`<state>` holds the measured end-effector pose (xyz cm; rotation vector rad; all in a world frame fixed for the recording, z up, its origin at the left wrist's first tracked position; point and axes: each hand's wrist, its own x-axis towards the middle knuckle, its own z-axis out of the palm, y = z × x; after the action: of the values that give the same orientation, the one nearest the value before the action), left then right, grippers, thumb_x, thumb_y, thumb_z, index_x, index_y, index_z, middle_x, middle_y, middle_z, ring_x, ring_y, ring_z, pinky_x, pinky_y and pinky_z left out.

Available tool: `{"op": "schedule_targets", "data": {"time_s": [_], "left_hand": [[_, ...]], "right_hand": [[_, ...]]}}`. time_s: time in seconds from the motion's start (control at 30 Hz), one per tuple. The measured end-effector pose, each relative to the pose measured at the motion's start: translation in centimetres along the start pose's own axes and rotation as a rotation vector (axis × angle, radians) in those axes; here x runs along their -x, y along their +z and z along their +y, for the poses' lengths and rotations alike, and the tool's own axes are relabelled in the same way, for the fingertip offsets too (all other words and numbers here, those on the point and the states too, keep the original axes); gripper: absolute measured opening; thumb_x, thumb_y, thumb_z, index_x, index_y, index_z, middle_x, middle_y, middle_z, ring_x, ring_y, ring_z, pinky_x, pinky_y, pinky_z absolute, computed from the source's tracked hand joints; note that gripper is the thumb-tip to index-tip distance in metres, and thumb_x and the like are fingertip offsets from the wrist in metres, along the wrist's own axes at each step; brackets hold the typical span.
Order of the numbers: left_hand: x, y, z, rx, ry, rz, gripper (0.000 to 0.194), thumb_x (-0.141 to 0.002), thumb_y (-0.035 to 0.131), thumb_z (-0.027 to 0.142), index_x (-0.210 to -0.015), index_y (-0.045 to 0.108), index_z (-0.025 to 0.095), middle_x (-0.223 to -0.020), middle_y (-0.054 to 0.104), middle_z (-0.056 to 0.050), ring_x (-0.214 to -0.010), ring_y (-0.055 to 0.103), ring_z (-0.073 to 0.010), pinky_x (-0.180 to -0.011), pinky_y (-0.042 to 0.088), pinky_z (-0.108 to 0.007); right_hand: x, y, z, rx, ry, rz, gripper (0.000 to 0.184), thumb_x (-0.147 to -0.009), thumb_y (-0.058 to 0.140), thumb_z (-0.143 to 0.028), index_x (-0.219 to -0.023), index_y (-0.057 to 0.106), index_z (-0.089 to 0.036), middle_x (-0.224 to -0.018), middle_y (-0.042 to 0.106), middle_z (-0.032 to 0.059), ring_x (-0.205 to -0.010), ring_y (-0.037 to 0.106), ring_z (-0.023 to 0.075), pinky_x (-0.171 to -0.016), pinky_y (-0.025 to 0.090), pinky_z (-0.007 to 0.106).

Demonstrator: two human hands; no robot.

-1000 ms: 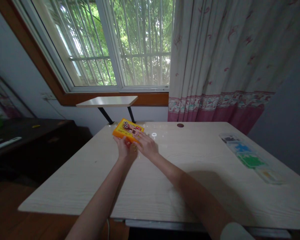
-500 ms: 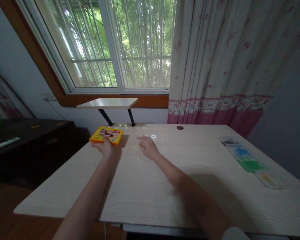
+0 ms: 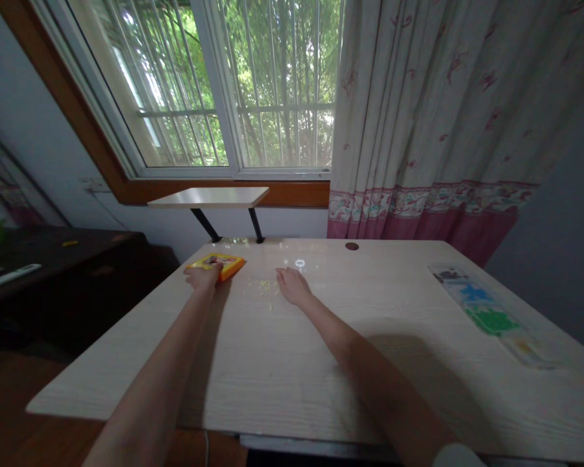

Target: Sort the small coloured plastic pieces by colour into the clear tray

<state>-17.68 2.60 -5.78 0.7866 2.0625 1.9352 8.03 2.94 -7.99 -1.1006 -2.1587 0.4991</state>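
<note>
On the far left of the table, my left hand [image 3: 203,276] is closed on the near side of a flat yellow box [image 3: 225,262] with orange sides and a printed picture on top. The box is low over the table, and I cannot tell whether its whole underside touches. Small pale yellow pieces [image 3: 263,285] lie scattered on the tabletop between my two hands. My right hand [image 3: 294,286] is just right of these pieces, low at the table, its fingers pointing left and slightly bent, with nothing visible in them.
A clear tray [image 3: 489,319] with grey, blue, green and yellowish compartments lies on the right of the light wooden table [image 3: 282,363]. A small raised shelf [image 3: 209,196] stands at the back left. A round dark hole [image 3: 352,246] is near the back edge. A dark table [image 3: 78,259] is to the left.
The yellow box has tipped flatter and come lower, shifting slightly right with my left hand. My right hand has moved a little right, its fingers drawn in. The yellow pieces look more spread out.
</note>
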Motion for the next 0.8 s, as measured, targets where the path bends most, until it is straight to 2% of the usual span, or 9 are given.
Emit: {"op": "schedule_targets", "data": {"time_s": [0.1, 0.2, 0.27, 0.3, 0.33, 0.4, 0.47, 0.63, 0.8], "left_hand": [[0.1, 0.7, 0.0, -0.079, -0.021, 0.137, 0.059, -0.047, 0.07, 0.014, -0.094, 0.034, 0.014, -0.124, 0.032, -0.026, -0.128, 0.011, -0.0444, -0.097, 0.023, -0.063], [2.1, 1.1, 0.3, -0.178, 0.102, 0.183, 0.046, -0.054, 0.067, 0.02, -0.09, 0.039, 0.015, -0.123, 0.034, -0.023, -0.126, 0.014, -0.0447, -0.094, 0.023, -0.064], [4.1, 1.3, 0.7, -0.284, 0.217, 0.2, 0.05, -0.056, 0.069, 0.028, -0.096, 0.042, 0.014, -0.124, 0.032, -0.024, -0.123, 0.019, -0.045, -0.092, 0.019, -0.067], [5.1, 1.3, 0.9, -0.33, 0.325, 0.145, 0.048, -0.06, 0.067, 0.032, -0.099, 0.044, 0.013, -0.124, 0.033, -0.024, -0.122, 0.022, -0.0437, -0.093, 0.018, -0.066], [6.1, 1.4, 0.9, -0.353, 0.461, 0.03, 0.043, -0.067, 0.062, 0.035, -0.1, 0.046, 0.012, -0.122, 0.036, -0.023, -0.122, 0.025, -0.0405, -0.095, 0.017, -0.063], [7.7, 1.4, 0.9, -0.359, 0.696, -0.373, 0.033, -0.078, 0.051, 0.036, -0.101, 0.05, 0.012, -0.116, 0.045, -0.02, -0.119, 0.033, -0.033, -0.098, 0.022, -0.056], [8.7, 1.6, 0.6, -0.371, 0.767, -0.579, 0.032, -0.079, 0.049, 0.039, -0.1, 0.055, 0.016, -0.11, 0.053, -0.015, -0.112, 0.044, -0.0269, -0.098, 0.03, -0.047], [9.4, 2.8, 0.2, -0.592, 0.657, -0.763, 0.046, -0.08, 0.041, 0.052, -0.106, 0.056, 0.017, -0.12, 0.052, -0.018, -0.119, 0.041, -0.0307, -0.093, 0.033, -0.05], [11.8, 3.8, 0.8, -0.57, 0.767, -0.934, 0.051, -0.081, 0.038, 0.055, -0.11, 0.056, 0.018, -0.124, 0.051, -0.018, -0.12, 0.042, -0.03, -0.095, 0.034, -0.046]], "right_hand": [[0.1, 0.2, 0.1, -0.007, 0.016, -0.008, 0.033, -0.086, 0.04, -0.02, -0.115, 0.056, -0.015, -0.114, 0.06, 0.0111, -0.114, 0.048, 0.0217, -0.098, 0.035, 0.038], [0.1, 0.3, 0.3, -0.043, 0.028, -0.014, 0.035, -0.086, 0.039, -0.017, -0.116, 0.056, -0.016, -0.116, 0.059, 0.0096, -0.113, 0.05, 0.02, -0.097, 0.037, 0.036], [-0.1, 0.1, 0.5, -0.083, 0.038, -0.019, 0.036, -0.087, 0.037, -0.018, -0.117, 0.055, -0.016, -0.119, 0.058, 0.0084, -0.112, 0.051, 0.0184, -0.096, 0.038, 0.034], [-0.2, -0.1, 0.7, -0.106, 0.045, -0.022, 0.036, -0.087, 0.036, -0.019, -0.119, 0.055, -0.017, -0.12, 0.057, 0.0077, -0.112, 0.051, 0.0177, -0.096, 0.039, 0.033], [-0.3, -0.4, 1.0, -0.131, 0.051, -0.026, 0.036, -0.088, 0.035, -0.021, -0.119, 0.054, -0.018, -0.121, 0.056, 0.007, -0.113, 0.051, 0.0172, -0.096, 0.039, 0.033], [-0.2, -1.3, 1.8, -0.18, 0.054, -0.039, 0.037, -0.089, 0.034, -0.025, -0.121, 0.053, -0.018, -0.122, 0.056, 0.006, -0.113, 0.051, 0.0164, -0.095, 0.04, 0.033], [0.2, -2.8, 2.9, -0.223, 0.04, -0.058, 0.037, -0.09, 0.035, -0.029, -0.12, 0.053, -0.019, -0.122, 0.056, 0.0053, -0.113, 0.051, 0.0152, -0.096, 0.039, 0.033], [3.6, -8.6, 6.1, -0.379, 0.06, -0.1, 0.042, -0.089, 0.035, -0.041, -0.117, 0.056, -0.018, -0.122, 0.056, 0.0087, -0.112, 0.052, 0.018, -0.096, 0.039, 0.039], [9.1, -16.4, 7.7, -0.375, 0.091, -0.092, 0.046, -0.087, 0.036, -0.048, -0.115, 0.056, -0.018, -0.12, 0.057, 0.0103, -0.108, 0.054, 0.0196, -0.097, 0.037, 0.041]]}}
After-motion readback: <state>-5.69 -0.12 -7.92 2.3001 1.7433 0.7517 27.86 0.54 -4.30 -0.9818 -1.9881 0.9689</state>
